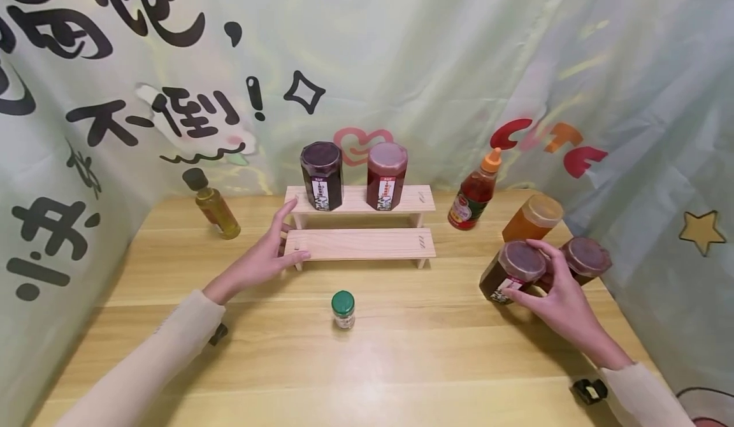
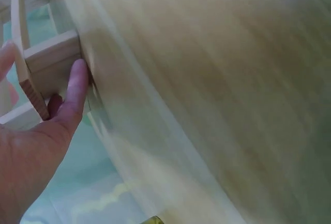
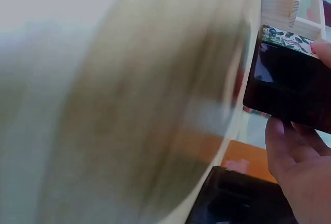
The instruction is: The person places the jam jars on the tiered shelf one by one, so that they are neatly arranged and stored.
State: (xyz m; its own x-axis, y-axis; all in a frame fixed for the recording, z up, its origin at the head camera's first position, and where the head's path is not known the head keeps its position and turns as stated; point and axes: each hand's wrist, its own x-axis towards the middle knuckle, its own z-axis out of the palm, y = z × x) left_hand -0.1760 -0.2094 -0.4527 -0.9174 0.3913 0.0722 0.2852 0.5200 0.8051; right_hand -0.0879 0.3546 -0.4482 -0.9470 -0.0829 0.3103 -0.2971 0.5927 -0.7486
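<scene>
Head view: a person's right hand (image 1: pixel 559 303) is gripping a dark jar (image 1: pixel 510 272) near the right edge of the wooden worktop (image 1: pixel 401 350), fingers curling round its lid and side, with a second dark jar (image 1: pixel 585 258) just beside it. Their left hand (image 1: pixel 265 258) is resting with straight fingers against the left end of a two-step wooden rack (image 1: pixel 361 243), which is carrying two more jars.

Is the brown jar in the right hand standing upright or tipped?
Tipped. The brown jar leans left in the right hand, its lid facing the camera.
</scene>
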